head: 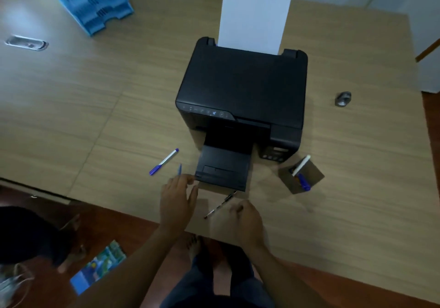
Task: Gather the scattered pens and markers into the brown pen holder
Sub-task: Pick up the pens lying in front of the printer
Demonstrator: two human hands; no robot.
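Left hand (177,200) spread open, empty, reaching near a small blue pen (179,169); right hand (246,222) loosely curled, apparently empty, beside the dark pen (220,204); light, stiff, likely rollable; pinch mid-barrel; brown pen holder (309,179) stands right.

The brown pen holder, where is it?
The brown pen holder stands on the table at the right, just beside the front right corner of the black printer, with a white pen and a blue marker in it.
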